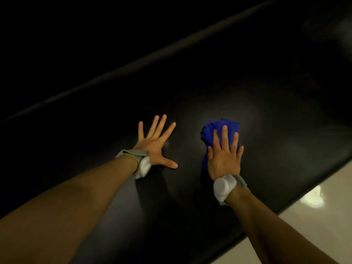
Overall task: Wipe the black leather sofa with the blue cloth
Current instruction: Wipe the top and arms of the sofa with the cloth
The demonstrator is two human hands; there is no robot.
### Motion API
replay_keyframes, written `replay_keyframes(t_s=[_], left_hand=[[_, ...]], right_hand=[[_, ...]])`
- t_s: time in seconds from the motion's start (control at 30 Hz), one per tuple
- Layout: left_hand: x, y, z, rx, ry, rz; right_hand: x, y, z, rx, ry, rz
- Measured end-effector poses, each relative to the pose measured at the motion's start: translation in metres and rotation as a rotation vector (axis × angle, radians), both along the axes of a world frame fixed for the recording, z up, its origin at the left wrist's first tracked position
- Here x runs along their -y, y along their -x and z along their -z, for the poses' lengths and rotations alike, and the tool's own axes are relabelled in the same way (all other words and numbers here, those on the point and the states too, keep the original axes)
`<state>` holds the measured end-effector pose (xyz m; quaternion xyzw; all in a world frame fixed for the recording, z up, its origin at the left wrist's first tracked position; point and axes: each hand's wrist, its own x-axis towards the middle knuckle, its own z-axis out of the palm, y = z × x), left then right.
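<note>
Flat and firm, the right hand (224,159) presses the blue cloth (221,130) down with straight fingers, no pinch, just palm weight on the bunched fabric. Over on the other side the left hand (156,143) is splayed wide, fingers fanned, resting bare on the black leather sofa (266,92) and holding nothing. From the head camera the cloth sits on the broad dark surface near its front edge, just beside the left hand's thumb, with the piped seam (133,62) running well behind both hands. Pale floor (285,235) shows beyond the edge at lower right. Both wrists carry grey bands with white pods (222,189). The risk, as I read it: an unpinched, wadded cloth can skid out from under the palm on slick leather, or get pushed off the edge.
</note>
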<state>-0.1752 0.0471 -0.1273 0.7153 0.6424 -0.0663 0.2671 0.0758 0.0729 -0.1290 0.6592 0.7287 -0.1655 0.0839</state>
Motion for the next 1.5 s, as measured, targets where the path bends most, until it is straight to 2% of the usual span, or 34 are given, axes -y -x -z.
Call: replay_keyframes(t_s=[0.1,0.13,0.2,0.27,0.37,0.47,0.53,0.6,0.67,0.7,0.77,0.83,0.93,1.0,1.13,1.2,1.27,1.37,1.43,1.5], left_hand=[[0.019,0.021,-0.018,0.286,-0.126,-0.130],[0.022,0.017,-0.024,0.311,-0.163,-0.126],[0.057,0.030,-0.034,0.238,-0.225,-0.177],[0.104,0.054,-0.038,0.104,-0.209,-0.306],[0.179,0.103,-0.041,-0.117,0.002,-0.526],[0.227,0.137,-0.036,-0.140,0.141,-0.768],[0.241,0.159,-0.030,-0.100,0.172,-0.948],[0.248,0.173,-0.019,-0.136,0.224,-0.988],[0.252,0.180,-0.005,-0.143,0.277,-0.961],[0.255,0.183,0.003,-0.110,0.286,-0.972],[0.258,0.188,0.014,-0.050,0.246,-0.997],[0.260,0.191,0.020,-0.045,0.242,-1.007],[0.257,0.184,0.025,-0.065,0.294,-0.985],[0.260,0.185,0.029,-0.065,0.304,-0.989],[0.262,0.186,0.020,-0.020,0.269,-0.967],[0.263,0.186,0.013,0.014,0.211,-0.953],[0.267,0.189,0.006,0.092,0.160,-0.938],[0.289,0.203,-0.003,0.246,0.053,-0.954],[0.310,0.208,-0.007,0.166,0.019,-1.020],[0.342,0.214,-0.011,-0.025,0.097,-1.160]], right_hand=[[-0.007,0.020,0.003,-0.018,0.007,-0.056],[-0.010,0.015,0.005,-0.016,0.003,-0.031],[-0.010,0.035,0.002,-0.002,-0.028,-0.032],[-0.007,0.061,-0.001,-0.012,-0.070,-0.015],[0.009,0.117,-0.006,-0.017,-0.069,-0.086],[0.045,0.186,-0.004,-0.028,-0.048,-0.360],[0.074,0.234,-0.005,-0.109,-0.012,-0.661],[0.107,0.266,-0.004,-0.210,0.053,-1.095],[0.123,0.269,0.000,-0.273,0.058,-1.300],[0.119,0.267,0.001,-0.290,-0.003,-1.282],[0.095,0.256,0.006,-0.217,-0.145,-1.039],[0.059,0.255,0.008,-0.044,-0.095,-0.695],[0.034,0.273,0.012,0.003,-0.038,-0.246],[0.053,0.306,0.016,0.005,-0.012,-0.308],[0.122,0.340,0.005,-0.139,-0.076,-0.926],[0.132,0.340,0.006,-0.129,-0.061,-1.095],[0.121,0.331,0.009,-0.046,-0.005,-1.003],[0.102,0.324,0.005,0.011,0.015,-0.632],[0.100,0.326,-0.002,0.023,0.046,-0.499],[0.112,0.343,-0.006,0.052,0.078,-0.433]])
